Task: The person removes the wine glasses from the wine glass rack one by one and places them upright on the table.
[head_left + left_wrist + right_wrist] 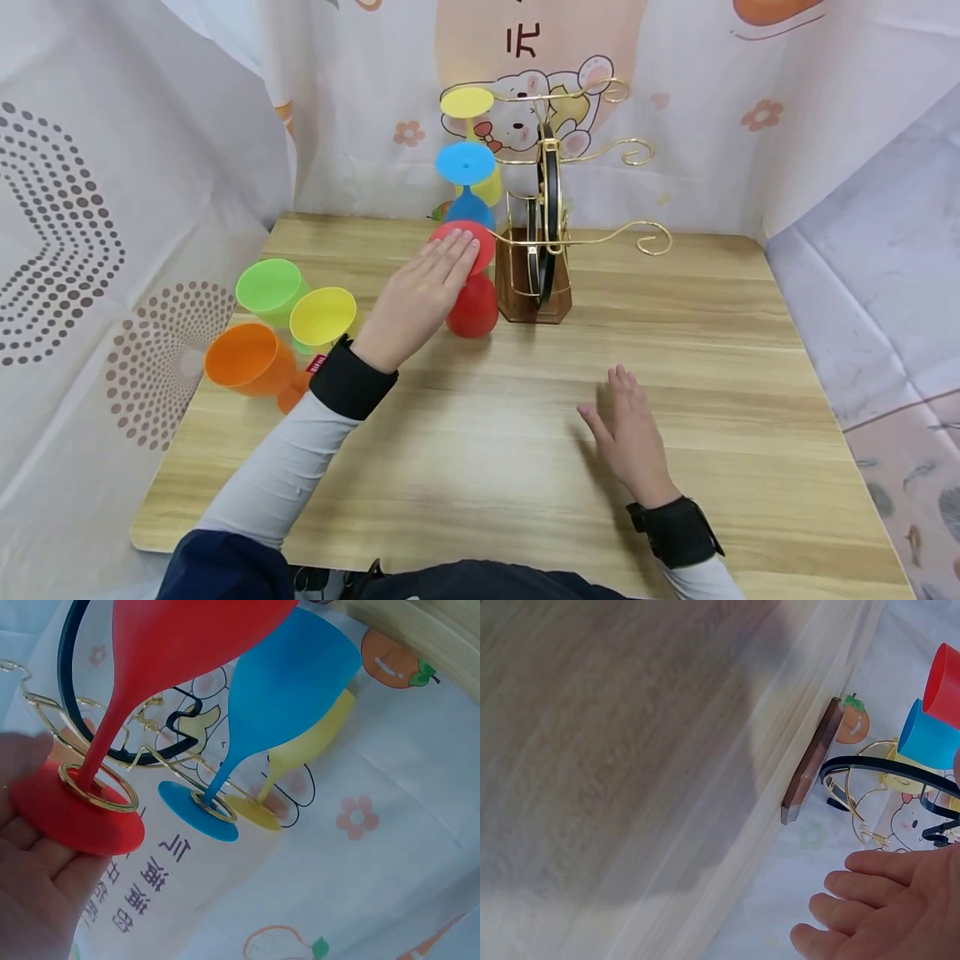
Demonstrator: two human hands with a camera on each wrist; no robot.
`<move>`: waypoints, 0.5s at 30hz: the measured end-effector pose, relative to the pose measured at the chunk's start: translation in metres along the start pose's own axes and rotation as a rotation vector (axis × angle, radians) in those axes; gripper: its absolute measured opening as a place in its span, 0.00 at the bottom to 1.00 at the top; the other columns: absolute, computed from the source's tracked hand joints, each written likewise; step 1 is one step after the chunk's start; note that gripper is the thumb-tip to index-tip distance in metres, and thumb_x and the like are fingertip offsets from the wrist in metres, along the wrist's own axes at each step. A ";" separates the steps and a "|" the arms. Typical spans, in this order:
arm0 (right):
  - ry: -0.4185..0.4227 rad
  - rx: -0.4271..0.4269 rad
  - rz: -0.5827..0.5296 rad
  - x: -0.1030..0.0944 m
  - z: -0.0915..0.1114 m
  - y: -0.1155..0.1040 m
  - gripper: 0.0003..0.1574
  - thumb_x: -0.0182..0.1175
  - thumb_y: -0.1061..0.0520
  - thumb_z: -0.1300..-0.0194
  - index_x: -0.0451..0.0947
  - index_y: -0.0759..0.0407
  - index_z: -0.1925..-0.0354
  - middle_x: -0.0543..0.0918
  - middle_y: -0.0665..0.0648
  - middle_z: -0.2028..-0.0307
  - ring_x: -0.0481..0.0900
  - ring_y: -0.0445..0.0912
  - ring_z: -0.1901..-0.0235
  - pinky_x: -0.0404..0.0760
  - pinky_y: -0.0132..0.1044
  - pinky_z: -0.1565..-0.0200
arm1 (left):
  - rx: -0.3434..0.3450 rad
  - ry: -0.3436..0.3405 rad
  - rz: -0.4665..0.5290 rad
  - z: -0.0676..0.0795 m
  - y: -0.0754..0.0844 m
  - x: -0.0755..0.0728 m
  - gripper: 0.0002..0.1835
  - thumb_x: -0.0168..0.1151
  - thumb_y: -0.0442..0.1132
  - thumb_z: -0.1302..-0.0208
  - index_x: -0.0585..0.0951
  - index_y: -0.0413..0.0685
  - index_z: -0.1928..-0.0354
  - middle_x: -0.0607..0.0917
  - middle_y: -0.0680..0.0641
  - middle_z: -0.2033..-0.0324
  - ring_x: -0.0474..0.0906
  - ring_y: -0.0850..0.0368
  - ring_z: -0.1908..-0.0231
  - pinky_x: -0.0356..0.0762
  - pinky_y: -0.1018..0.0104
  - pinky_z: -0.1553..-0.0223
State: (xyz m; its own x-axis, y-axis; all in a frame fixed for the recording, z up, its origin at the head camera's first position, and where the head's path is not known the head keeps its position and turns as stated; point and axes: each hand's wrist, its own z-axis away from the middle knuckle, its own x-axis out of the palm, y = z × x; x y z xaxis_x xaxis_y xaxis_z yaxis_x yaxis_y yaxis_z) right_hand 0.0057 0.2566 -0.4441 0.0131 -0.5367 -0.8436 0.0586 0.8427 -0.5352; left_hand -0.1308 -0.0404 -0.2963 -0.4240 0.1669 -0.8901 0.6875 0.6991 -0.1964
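A red plastic goblet (472, 307) hangs upside down at the left front arm of a gold wire rack (555, 242), its stem inside the wire loop. My left hand (420, 300) holds its round foot: fingers lie across the foot, with the thumb on the stem side in the left wrist view. Behind it a blue goblet (466, 164) and a yellow goblet (467, 103) hang upside down from the other left arms. My right hand (633, 442) is held over the table's right half, fingers extended and nothing in it.
At the table's left stand a green goblet (270, 287), another yellow goblet (322, 315) and an orange goblet (250, 360), mouths up. The rack has a wooden base (513, 312), a black ring and curled arms reaching right. A printed curtain (360, 100) hangs behind the wooden table (480, 475).
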 end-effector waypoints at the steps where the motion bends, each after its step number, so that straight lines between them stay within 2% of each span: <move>1: -0.002 0.001 -0.001 0.000 0.000 0.000 0.50 0.50 0.37 0.30 0.47 0.66 0.26 0.51 0.69 0.26 0.48 0.65 0.26 0.53 0.63 0.29 | 0.002 0.000 -0.010 0.000 0.000 0.001 0.31 0.64 0.29 0.42 0.69 0.34 0.35 0.76 0.38 0.38 0.73 0.45 0.36 0.71 0.54 0.35; 9: -0.002 -0.005 0.016 0.001 -0.001 0.000 0.50 0.50 0.37 0.30 0.46 0.67 0.26 0.51 0.70 0.26 0.48 0.65 0.26 0.54 0.63 0.30 | 0.012 0.009 -0.059 0.000 0.000 0.001 0.30 0.64 0.29 0.42 0.71 0.35 0.36 0.78 0.38 0.39 0.74 0.46 0.36 0.72 0.55 0.36; 15: -0.002 -0.010 0.009 0.001 -0.003 -0.001 0.50 0.50 0.38 0.30 0.47 0.67 0.26 0.51 0.70 0.26 0.49 0.65 0.26 0.55 0.63 0.30 | -0.009 -0.003 -0.073 0.001 -0.003 0.000 0.30 0.65 0.29 0.43 0.71 0.34 0.36 0.78 0.38 0.40 0.74 0.46 0.37 0.72 0.55 0.36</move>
State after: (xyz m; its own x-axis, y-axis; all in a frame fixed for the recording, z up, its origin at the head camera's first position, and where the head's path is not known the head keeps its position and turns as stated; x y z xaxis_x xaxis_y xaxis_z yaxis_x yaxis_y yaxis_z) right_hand 0.0022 0.2554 -0.4442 0.0157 -0.5289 -0.8485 0.0483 0.8481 -0.5277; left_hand -0.1322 -0.0427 -0.2958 -0.4711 0.1133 -0.8748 0.6497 0.7153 -0.2573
